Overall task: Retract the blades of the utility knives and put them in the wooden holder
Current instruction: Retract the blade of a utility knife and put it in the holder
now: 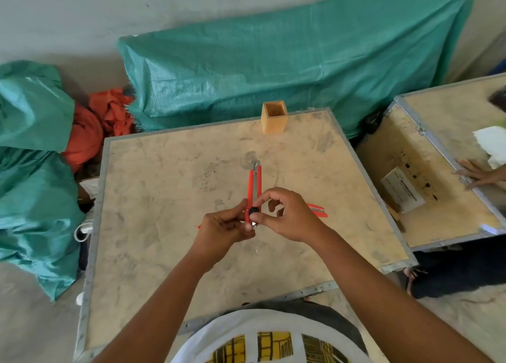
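Working the slider on a red utility knife [254, 187], both hands closed on its near end.

Left hand [226, 231] clamps the handle butt steady; right hand [287, 217] pinches the black slider [253, 212], likely to draw the blade in. Blade tip points away from the grip, seemingly still out. A second knife [317, 210] lies on the table [164, 198] just right of the grip; beyond, well apart, the wooden holder [274, 118] stands upright, apparently empty.

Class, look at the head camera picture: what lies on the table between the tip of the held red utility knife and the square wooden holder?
Nothing. From the red utility knife to the square wooden holder, the head view shows only bare, smudged tabletop.
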Action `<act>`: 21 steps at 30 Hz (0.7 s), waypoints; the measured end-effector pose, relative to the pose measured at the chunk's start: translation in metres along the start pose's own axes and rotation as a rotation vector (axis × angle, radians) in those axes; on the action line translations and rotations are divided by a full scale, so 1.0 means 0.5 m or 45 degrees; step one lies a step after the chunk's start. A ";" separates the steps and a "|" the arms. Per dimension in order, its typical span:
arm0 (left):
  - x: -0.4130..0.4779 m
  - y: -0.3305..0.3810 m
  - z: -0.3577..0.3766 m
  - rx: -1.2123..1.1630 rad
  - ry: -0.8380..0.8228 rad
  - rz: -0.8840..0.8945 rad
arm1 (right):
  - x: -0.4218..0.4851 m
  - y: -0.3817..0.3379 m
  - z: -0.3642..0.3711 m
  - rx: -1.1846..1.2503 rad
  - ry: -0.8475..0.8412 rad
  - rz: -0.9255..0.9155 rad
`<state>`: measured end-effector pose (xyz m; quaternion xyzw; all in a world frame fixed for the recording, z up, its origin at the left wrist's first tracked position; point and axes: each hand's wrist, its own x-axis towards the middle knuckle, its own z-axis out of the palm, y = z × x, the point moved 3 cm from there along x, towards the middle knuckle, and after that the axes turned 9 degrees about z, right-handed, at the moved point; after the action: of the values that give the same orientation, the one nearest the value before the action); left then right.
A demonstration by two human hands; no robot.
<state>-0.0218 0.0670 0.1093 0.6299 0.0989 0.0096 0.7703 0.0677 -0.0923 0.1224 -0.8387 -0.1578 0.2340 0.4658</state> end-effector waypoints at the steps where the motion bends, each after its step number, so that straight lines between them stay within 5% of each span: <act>1: 0.004 0.003 0.001 0.000 -0.010 0.006 | 0.000 0.000 -0.001 0.008 -0.006 0.003; 21: 0.270 0.024 0.105 0.108 0.031 0.058 | 0.223 0.026 -0.220 0.324 0.085 0.006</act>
<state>0.1207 0.0373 0.1119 0.6641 0.0940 0.0306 0.7411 0.2216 -0.1230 0.1342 -0.7804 -0.1094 0.2252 0.5729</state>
